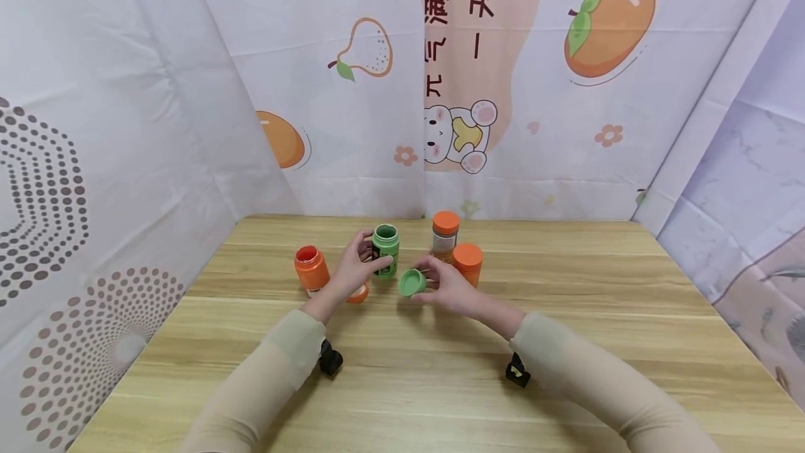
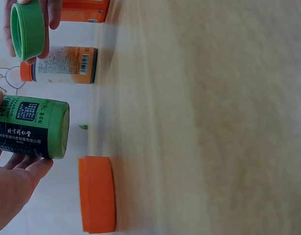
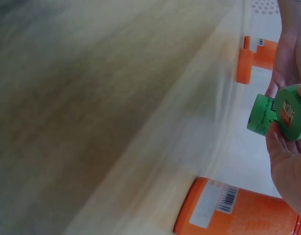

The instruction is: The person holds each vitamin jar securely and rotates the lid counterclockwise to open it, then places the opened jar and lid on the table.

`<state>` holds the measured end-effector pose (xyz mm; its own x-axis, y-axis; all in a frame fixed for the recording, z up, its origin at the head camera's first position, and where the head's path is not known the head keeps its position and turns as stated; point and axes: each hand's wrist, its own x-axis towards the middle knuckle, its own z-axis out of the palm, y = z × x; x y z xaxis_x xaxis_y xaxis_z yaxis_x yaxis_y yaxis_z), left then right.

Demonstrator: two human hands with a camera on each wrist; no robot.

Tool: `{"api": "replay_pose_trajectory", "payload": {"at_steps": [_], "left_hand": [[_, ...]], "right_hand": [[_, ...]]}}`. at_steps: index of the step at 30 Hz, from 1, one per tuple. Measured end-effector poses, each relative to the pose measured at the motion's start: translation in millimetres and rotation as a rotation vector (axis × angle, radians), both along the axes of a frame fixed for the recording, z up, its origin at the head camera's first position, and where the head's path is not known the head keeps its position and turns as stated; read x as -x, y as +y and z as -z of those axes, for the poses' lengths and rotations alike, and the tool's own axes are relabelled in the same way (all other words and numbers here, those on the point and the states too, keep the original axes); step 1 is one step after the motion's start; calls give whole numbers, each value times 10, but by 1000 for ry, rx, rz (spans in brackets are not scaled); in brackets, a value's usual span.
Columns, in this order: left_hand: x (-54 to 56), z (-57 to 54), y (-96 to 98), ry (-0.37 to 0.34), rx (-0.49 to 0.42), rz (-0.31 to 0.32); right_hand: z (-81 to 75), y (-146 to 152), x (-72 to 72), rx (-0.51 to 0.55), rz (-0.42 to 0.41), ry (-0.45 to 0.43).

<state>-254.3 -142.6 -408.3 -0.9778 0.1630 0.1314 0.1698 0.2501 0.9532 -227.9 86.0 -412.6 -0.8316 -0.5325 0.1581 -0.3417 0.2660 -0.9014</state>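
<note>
My left hand grips a green bottle around its side. Its mouth is uncovered, and its base is off the tabletop in the left wrist view, where the dark printed label shows. To the right of it, my right hand pinches a green screw cap between thumb and fingers, the hollow inside turned toward the head camera. The cap is apart from the bottle. An orange cap lies on the table beneath my left hand, partly covered by it. Left of that stands an uncapped orange bottle.
Just beyond my right hand stands an orange bottle with its cap on. A clear-sided bottle with an orange cap is behind it. The wooden table ends at a printed cloth backdrop.
</note>
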Motion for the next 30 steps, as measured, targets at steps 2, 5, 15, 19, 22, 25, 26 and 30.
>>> {"api": "replay_pose_trajectory", "payload": {"at_steps": [2, 5, 15, 19, 22, 25, 26, 30], "left_hand": [[17, 19, -1, -2, -2, -7], [36, 43, -5, -6, -7, -13], [71, 130, -22, -69, -23, -20], [91, 157, -23, -79, -19, -24], [96, 167, -23, -78, -20, -23], [95, 172, -19, -81, -26, -19], [93, 173, -18, -82, -28, -18], [92, 178, -12, -83, -39, -13]], "right_hand": [[16, -14, 7, -13, -7, -11], [33, -26, 14, -28, -15, -24], [162, -67, 106, -63, -69, -27], [193, -82, 130, -85, -70, -44], [194, -93, 134, -99, -71, -50], [183, -97, 131, -116, -85, -50], [180, -97, 132, -122, -93, -46], [177, -90, 142, -150, -107, -28]]}}
